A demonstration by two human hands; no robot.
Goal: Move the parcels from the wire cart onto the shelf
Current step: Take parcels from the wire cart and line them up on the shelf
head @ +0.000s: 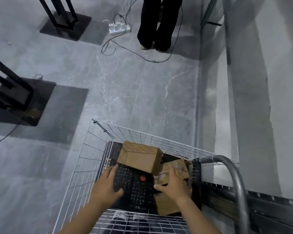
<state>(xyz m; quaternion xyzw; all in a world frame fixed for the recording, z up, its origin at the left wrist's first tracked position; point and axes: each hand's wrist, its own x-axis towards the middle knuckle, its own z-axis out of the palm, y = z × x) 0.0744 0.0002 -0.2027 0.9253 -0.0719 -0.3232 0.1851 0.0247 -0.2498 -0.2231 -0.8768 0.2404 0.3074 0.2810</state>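
Observation:
The white wire cart stands at the bottom centre, and both my hands reach down into it. A black patterned parcel with a red dot lies in the middle. My left hand grips its left edge, thumb on top. My right hand holds its right side, fingers spread over a taped brown parcel. A larger cardboard box lies tilted across the far end of the cart. Another brown box sits under my right wrist. No shelf surface is plainly visible.
A grey curved cart handle rises at the right beside a dark metal rail. Black stand bases sit on the grey floor at left. A person's legs, a power strip and trailing cables lie ahead.

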